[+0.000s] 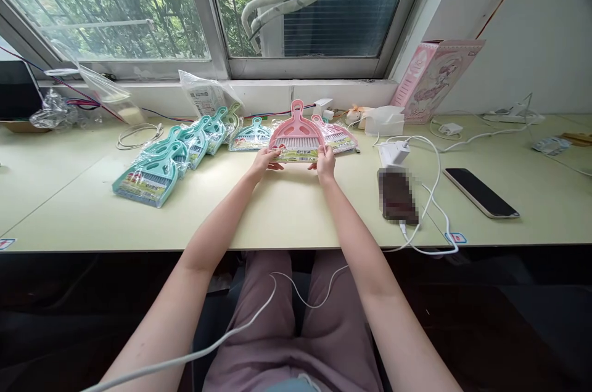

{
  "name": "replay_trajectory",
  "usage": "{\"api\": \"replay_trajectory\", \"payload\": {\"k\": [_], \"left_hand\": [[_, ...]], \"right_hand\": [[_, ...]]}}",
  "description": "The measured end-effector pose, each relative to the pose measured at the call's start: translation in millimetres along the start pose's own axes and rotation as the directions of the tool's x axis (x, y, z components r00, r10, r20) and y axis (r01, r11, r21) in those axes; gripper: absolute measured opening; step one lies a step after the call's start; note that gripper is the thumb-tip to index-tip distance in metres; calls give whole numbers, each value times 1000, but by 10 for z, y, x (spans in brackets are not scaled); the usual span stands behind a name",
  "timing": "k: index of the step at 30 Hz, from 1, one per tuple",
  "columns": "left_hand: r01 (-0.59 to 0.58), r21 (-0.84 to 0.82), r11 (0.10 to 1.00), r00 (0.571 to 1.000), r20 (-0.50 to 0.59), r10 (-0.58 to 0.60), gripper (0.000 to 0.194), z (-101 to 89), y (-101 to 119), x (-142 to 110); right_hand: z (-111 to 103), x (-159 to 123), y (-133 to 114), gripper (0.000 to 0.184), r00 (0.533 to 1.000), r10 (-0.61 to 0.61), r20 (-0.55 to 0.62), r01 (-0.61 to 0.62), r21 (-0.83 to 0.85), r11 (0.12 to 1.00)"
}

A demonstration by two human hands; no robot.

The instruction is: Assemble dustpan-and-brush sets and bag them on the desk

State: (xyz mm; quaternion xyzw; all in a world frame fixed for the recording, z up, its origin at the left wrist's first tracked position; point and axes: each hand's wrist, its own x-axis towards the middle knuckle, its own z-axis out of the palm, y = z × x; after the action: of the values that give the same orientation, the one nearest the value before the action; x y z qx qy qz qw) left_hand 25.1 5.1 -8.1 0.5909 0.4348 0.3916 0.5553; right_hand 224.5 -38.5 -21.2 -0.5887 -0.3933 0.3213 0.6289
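A pink dustpan-and-brush set (296, 132) with a printed label along its lower edge is held upright over the desk, handle up. My left hand (267, 161) grips its lower left corner, and my right hand (325, 161) grips the lower right one. Just behind it to the right lies another pink set (340, 136) in clear wrap, partly covered. A teal set (251, 135) is on its left. Farther left, several wrapped teal sets overlap in a row, the nearest one (148, 179) lying closest to the front edge.
To the right are a phone on a cable (398, 195), a white charger (393, 153) and a black phone (481, 193). White cables trail over the desk edge and across my lap. A pink box (437, 81) stands by the window, and a plastic bag (206, 96) leans on the sill.
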Motion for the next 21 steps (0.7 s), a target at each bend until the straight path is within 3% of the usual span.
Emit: {"api": "replay_trajectory", "payload": {"k": [5, 13, 16, 19, 21], "left_hand": [[-43, 18, 999, 999, -18, 44, 43, -5, 31, 3], [-87, 12, 996, 996, 28, 87, 46, 91, 41, -31], [-81, 20, 996, 996, 25, 81, 47, 126, 42, -40], [-61, -7, 998, 987, -152, 59, 52, 202, 34, -51], [-105, 7, 994, 937, -334, 102, 67, 273, 30, -82]], "right_hand": [[-20, -1, -18, 50, 993, 27, 113, -31, 31, 999], [-82, 28, -29, 43, 993, 121, 5, -121, 13, 993], [-94, 44, -21, 38, 995, 104, -1, -104, 11, 994], [-74, 32, -12, 34, 998, 60, 13, -60, -3, 998], [-37, 8, -7, 33, 999, 32, 35, -33, 6, 999]]}}
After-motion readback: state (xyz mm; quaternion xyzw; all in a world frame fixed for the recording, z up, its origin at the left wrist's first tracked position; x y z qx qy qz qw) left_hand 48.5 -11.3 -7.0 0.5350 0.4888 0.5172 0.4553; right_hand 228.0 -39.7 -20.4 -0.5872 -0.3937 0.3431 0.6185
